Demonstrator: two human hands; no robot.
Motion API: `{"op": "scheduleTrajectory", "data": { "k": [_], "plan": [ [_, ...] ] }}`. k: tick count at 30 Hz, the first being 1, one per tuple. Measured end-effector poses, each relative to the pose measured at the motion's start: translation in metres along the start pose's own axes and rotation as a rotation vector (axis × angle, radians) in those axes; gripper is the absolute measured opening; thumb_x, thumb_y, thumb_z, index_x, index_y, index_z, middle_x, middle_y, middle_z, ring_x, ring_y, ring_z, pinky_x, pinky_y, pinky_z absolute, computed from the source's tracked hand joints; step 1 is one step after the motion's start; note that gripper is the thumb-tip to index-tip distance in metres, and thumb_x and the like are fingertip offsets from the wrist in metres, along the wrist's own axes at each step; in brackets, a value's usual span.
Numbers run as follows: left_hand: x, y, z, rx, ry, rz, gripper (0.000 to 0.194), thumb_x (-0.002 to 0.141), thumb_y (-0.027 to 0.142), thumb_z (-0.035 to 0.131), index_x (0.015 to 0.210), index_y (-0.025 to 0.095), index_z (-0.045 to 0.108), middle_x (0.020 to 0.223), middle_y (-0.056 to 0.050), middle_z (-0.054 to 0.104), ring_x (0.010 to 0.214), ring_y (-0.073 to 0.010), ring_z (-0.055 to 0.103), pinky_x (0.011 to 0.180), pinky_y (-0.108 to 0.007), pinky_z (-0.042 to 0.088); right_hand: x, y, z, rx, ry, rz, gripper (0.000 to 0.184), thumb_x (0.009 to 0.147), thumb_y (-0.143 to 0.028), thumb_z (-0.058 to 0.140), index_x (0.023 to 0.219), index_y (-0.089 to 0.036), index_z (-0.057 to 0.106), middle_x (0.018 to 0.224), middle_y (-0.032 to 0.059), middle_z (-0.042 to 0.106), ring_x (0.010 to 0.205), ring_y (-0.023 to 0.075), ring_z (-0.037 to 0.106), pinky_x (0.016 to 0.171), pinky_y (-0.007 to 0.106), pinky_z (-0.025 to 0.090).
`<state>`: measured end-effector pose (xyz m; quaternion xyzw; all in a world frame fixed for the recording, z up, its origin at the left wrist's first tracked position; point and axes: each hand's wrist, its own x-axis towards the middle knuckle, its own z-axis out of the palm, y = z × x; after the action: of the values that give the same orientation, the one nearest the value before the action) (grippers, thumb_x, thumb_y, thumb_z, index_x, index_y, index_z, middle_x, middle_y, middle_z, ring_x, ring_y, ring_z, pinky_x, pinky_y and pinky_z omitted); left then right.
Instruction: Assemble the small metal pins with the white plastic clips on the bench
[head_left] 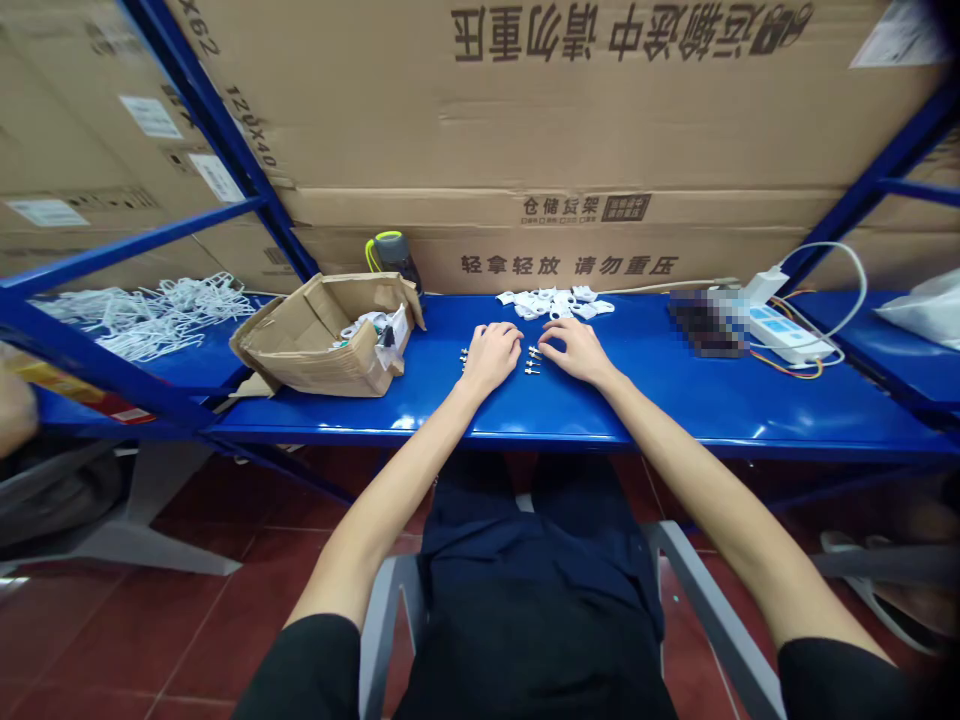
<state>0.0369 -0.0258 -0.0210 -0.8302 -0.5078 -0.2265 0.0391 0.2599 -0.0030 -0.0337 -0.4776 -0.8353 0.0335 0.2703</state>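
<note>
We note two bare hands palm-down over a blue shelf (720,405), close together near its front middle. The left hand (493,355) lies with its fingers bent toward the surface; we cannot tell whether anything is grasped beneath them. The right hand (577,350) arches with thumb and forefinger reaching inward; whether a part sits at the fingertips we cannot make out. Small metal pieces (532,372) lie in a short column between the hands, the upper ones just beside the right thumb; a few more show at the outer edge of the left hand. Beyond the hands we record a loose heap of white plastic parts (555,303). To the left stands an open cardboard box (315,370) with mixed items inside, a dark bottle-shaped object (397,258) behind it. Off to the right, we find a white power strip (787,335) with cables. Large printed cartons (562,130) back the shelf.
</note>
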Motion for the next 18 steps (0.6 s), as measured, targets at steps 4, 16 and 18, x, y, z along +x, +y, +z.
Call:
{"op": "scheduleTrajectory", "data": {
  "k": [4, 16, 18],
  "plan": [
    [0.0002, 0.0029, -0.0031, -0.066, -0.001, 0.02, 0.032, 0.112, 0.022, 0.049, 0.121, 0.023, 0.079, 0.136, -0.008, 0.077, 0.127, -0.0269, 0.066, 0.112, -0.045, 0.043, -0.0011, 0.0001, -0.0003, 0.017, 0.008, -0.04, 0.019, 0.098, -0.038, 0.069, 0.098, -0.026, 0.083, 0.136, 0.0106, 0.073, 0.132, 0.0359, 0.062, 0.112, 0.055, 0.047],
    [0.0022, -0.0038, -0.0021, -0.056, -0.1, 0.072, 0.029, 0.113, 0.036, 0.058, 0.114, 0.024, 0.084, 0.127, -0.009, 0.076, 0.12, -0.0285, 0.063, 0.107, -0.045, 0.043, -0.0013, 0.0012, 0.0026, 0.035, -0.014, -0.095, 0.02, 0.097, -0.04, 0.07, 0.094, -0.026, 0.084, 0.131, 0.0099, 0.074, 0.129, 0.0347, 0.061, 0.113, 0.056, 0.042],
    [0.0023, -0.0053, -0.0016, -0.063, -0.111, 0.085, 0.027, 0.113, 0.036, 0.059, 0.116, 0.025, 0.084, 0.128, -0.008, 0.075, 0.121, -0.0282, 0.063, 0.107, -0.044, 0.043, -0.001, 0.001, 0.0026, 0.028, -0.004, -0.109, 0.018, 0.096, -0.038, 0.071, 0.093, -0.026, 0.084, 0.129, 0.0096, 0.075, 0.127, 0.0342, 0.061, 0.113, 0.055, 0.041]
  ]
}}
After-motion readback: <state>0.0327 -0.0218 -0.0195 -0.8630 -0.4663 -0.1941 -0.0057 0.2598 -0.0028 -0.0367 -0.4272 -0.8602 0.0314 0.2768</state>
